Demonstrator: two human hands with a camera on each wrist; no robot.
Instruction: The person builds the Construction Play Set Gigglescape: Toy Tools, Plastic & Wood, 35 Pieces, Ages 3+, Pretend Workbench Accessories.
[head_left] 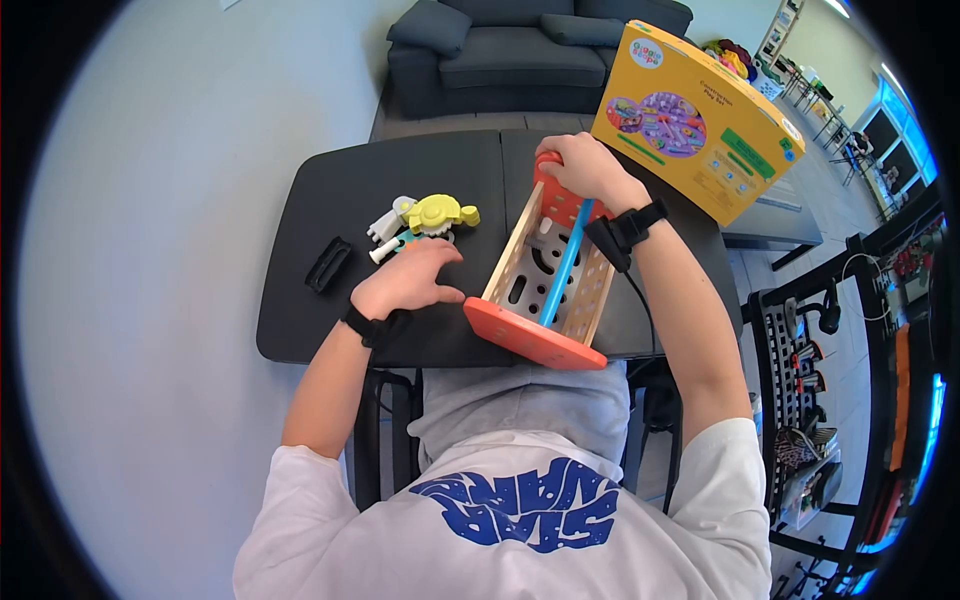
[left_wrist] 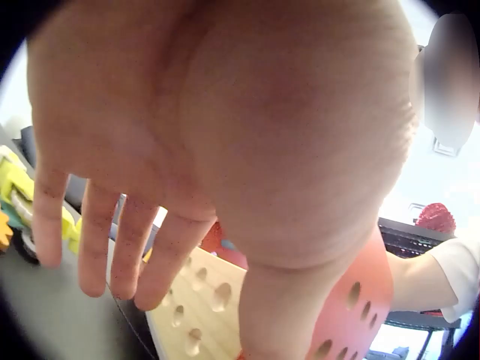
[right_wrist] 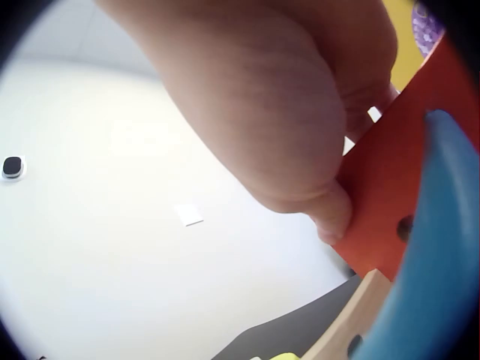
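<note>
A toy toolbox with red end panels (head_left: pixel 530 338), perforated wooden sides (head_left: pixel 512 245) and a blue bar (head_left: pixel 567 262) stands on the dark table. At its far end, my right hand (head_left: pixel 585 168) grips the red panel's top edge; in the right wrist view the thumb presses the inner face of the red panel (right_wrist: pixel 382 172). My left hand (head_left: pixel 408 278), fingers extended, is beside the near red panel's left corner, its thumb close to it; whether they touch I cannot tell. In the left wrist view the palm (left_wrist: pixel 225 135) shows with nothing held.
Yellow-green and grey toy pieces (head_left: pixel 436 213) lie beyond my left hand, with a white-ended piece (head_left: pixel 385 250) near them. A black tray-like object (head_left: pixel 328 264) lies at the left. A yellow box (head_left: pixel 690 120) stands behind at the right. A cable hangs from my right wrist.
</note>
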